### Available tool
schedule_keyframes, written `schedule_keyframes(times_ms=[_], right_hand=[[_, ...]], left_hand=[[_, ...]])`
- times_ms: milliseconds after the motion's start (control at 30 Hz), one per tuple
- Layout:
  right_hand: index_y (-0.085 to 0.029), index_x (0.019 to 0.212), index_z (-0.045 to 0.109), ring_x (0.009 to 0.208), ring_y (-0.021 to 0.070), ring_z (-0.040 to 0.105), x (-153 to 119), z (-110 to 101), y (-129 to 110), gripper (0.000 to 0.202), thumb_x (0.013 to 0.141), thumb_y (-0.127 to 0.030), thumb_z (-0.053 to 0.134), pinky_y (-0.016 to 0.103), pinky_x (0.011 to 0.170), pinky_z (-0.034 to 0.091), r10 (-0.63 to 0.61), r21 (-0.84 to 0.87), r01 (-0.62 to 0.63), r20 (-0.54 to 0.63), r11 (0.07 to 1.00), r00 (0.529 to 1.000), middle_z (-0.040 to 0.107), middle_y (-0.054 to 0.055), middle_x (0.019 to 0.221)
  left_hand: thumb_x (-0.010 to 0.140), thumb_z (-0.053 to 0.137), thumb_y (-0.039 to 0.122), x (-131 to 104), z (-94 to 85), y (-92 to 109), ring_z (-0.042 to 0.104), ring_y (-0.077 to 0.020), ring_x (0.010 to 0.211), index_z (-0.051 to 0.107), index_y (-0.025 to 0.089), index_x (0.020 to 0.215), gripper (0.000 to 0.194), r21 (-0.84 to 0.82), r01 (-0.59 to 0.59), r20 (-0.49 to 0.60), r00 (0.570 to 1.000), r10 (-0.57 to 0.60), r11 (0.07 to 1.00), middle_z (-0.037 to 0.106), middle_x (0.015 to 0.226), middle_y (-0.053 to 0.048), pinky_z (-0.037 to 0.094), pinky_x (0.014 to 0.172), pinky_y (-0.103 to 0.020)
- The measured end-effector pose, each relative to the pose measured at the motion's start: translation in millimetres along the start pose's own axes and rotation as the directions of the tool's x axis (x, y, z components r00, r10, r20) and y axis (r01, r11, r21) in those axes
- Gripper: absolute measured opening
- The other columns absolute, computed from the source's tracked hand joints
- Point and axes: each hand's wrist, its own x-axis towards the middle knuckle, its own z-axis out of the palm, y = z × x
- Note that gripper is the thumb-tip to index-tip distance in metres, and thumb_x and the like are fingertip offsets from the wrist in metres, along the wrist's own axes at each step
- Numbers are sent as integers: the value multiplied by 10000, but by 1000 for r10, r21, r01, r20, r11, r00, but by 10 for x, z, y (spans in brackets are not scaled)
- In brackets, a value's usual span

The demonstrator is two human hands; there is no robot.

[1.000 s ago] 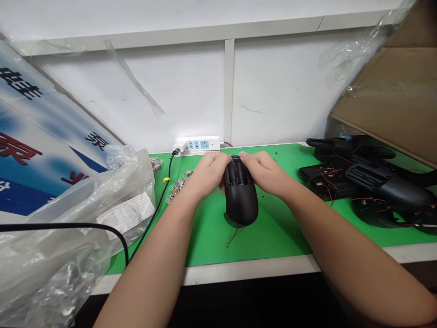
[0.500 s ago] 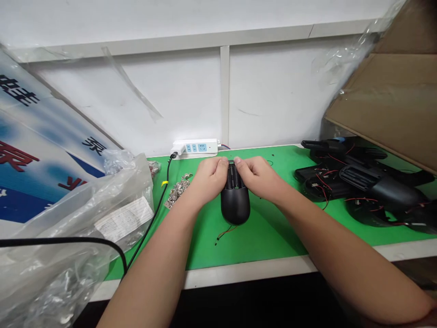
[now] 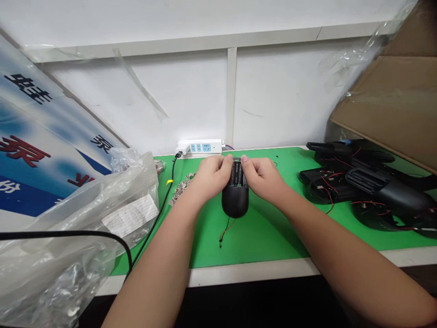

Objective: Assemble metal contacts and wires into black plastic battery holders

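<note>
A black plastic housing [image 3: 235, 202] with a rounded lower end and an open slotted compartment is held above the green mat. My left hand [image 3: 215, 175] grips its upper left side, thumb near the top edge. On the upper right side my right hand [image 3: 261, 174] holds it the same way. Both thumbs press beside a small metal piece [image 3: 236, 160] at the top end. Thin red and black wires [image 3: 222, 237] hang below the housing. The fingers beneath it are mostly hidden.
Small metal parts [image 3: 180, 190] lie left of my left hand. Behind stands a white power strip [image 3: 205, 147] with a black cable. Plastic bags [image 3: 133, 196] cover the left side. Several black housings with red wires [image 3: 392, 191] are piled at the right, below a cardboard box [image 3: 392, 100].
The view has shifted slightly, so the surroundings appear further right. The housing's rounded end sits a little higher, and its dangling wires have swung. Both hands keep their hold.
</note>
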Motion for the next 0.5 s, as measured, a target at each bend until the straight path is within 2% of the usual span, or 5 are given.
schedule_keyframes(times_ms=[267,400,500], right_hand=[[-236,599,322,538,114,300,-31,19,-65,470,1018,-448,346,305,545,211,-8,-109,0,-70,994,998,328,-25,562],[-235,611,326,544,120,305,-40,21,-89,443,1016,-415,350,313,562,209,-8,-144,-4,-80,990,997,325,-21,572],[-236,616,331,546,123,307,-36,11,-85,439,1018,-412,350,312,562,210,-21,-133,11,-73,991,997,333,-20,573]], left_hand=[[1015,412,363,19,73,-10,373,-127,624,398,197,670,383,73,-31,-94,995,38,997,442,640,6,254,608,-297],[1013,421,391,13,102,-5,352,-128,617,394,199,661,402,65,4,-111,994,4,998,435,629,7,227,603,-302],[1008,436,418,-3,92,26,323,-123,589,386,198,635,436,118,16,-152,988,2,993,398,595,18,214,600,-310]])
